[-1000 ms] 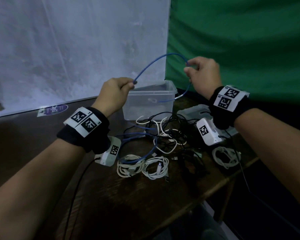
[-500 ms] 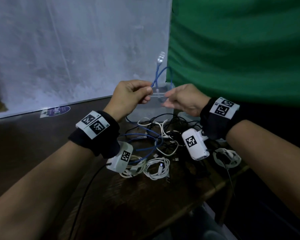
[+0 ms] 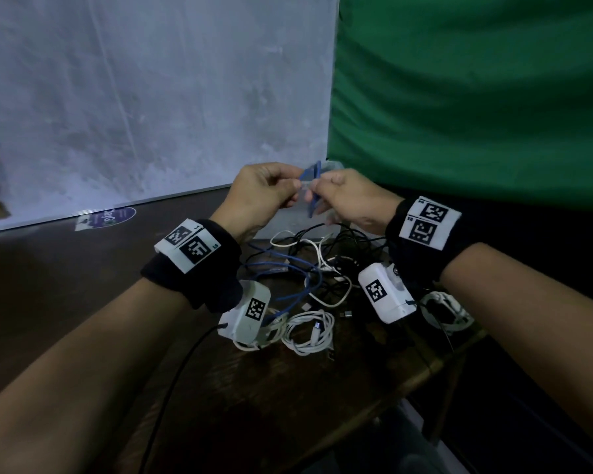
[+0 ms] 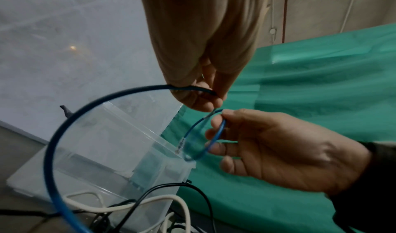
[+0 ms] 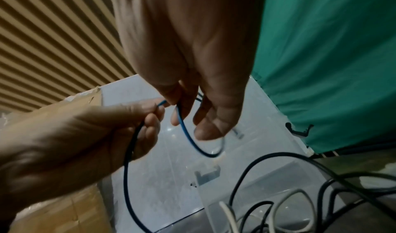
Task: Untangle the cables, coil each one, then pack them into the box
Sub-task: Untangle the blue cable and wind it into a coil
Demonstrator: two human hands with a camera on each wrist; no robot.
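Both hands hold a thin blue cable (image 3: pixel 311 175) just above the clear plastic box (image 3: pixel 334 164). My left hand (image 3: pixel 295 187) pinches it between thumb and fingers; the left wrist view shows that pinch (image 4: pixel 211 99), with a long blue arc (image 4: pixel 51 148) hanging to the table. My right hand (image 3: pixel 319 191) grips a small loop of the same cable (image 4: pixel 216 135), whose clear plug end (image 4: pixel 179 149) dangles free. In the right wrist view the loop (image 5: pixel 188 135) hangs under the right fingers (image 5: pixel 205 128). The rest of the blue cable (image 3: pixel 288 268) runs into the tangle below.
A tangle of black and white cables (image 3: pixel 322 261) lies on the dark wooden table (image 3: pixel 254 388) in front of the box. Coiled white cables lie at the near side (image 3: pixel 308 331) and by the right edge (image 3: pixel 445 311). A green cloth (image 3: pixel 476 97) hangs behind.
My hands were wide apart and high with the blue cable arched between them. They have come together and lower, folding the cable into a small loop.
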